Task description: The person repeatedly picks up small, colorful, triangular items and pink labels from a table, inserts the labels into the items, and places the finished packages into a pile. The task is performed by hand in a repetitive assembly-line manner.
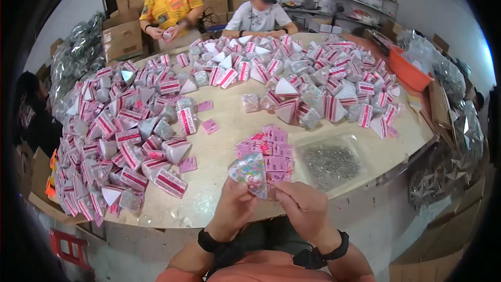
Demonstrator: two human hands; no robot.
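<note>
Fingers of both hands pinch a small clear plastic pouch of colourful beads (249,172) at lower centre: left hand (232,209) below-left of it, right hand (302,206) just right, beside a pink card stack (271,149) on the desk (229,120).

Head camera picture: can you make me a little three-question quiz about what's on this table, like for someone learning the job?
1. True or false: both hands hold the small colourful packet.
2. What lies on the table just right of the right hand? A) a clear bag of small grey metal bits B) a pair of scissors C) a blue cup
3. What colour is the tub at the table's far right edge?

Key:
1. True: the left hand and the right hand both pinch it.
2. A, the clear bag.
3. Orange.
</note>
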